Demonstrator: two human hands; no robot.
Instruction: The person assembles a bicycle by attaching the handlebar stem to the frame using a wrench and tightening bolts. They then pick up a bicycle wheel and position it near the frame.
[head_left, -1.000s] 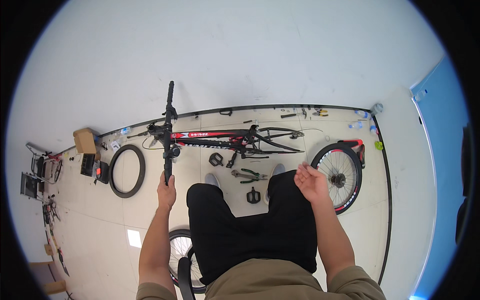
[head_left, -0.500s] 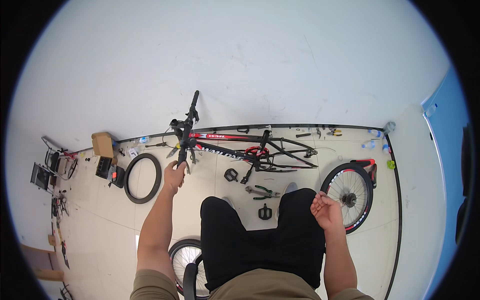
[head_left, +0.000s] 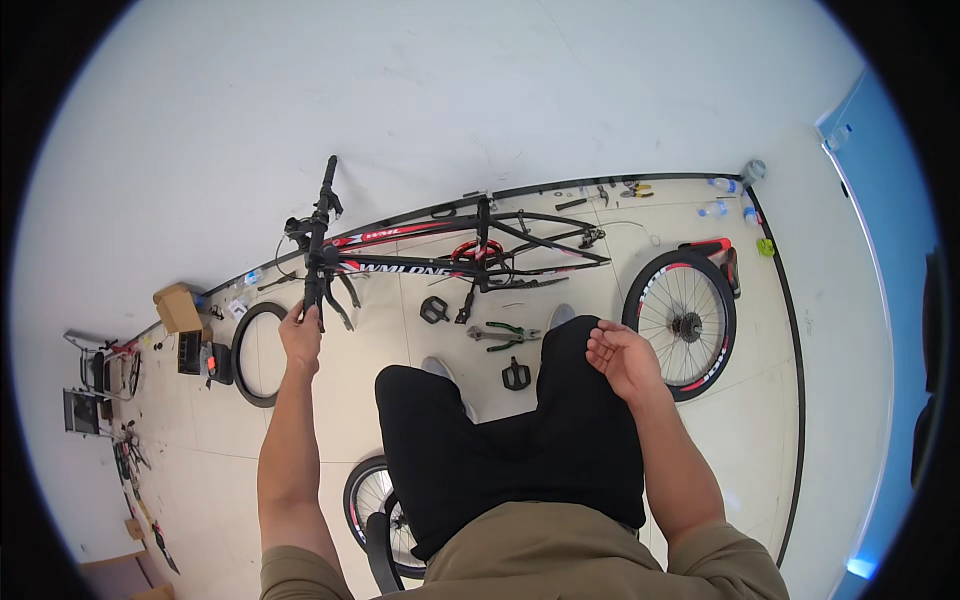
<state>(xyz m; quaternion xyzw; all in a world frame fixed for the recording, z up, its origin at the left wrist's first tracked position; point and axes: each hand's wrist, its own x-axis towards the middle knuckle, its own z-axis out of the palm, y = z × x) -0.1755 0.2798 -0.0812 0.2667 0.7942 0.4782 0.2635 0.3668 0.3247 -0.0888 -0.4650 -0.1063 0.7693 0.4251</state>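
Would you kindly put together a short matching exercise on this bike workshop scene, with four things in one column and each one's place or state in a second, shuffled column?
Things:
1. left hand
2. right hand
3. spoked wheel
4. loose tyre

Places or states:
A. lying flat on the floor, right of the person's legs
B. gripping the near end of the handlebar
C. open and empty above the right thigh
D. lying on the floor left of the left hand

Pairs: 1-B, 2-C, 3-A, 4-D
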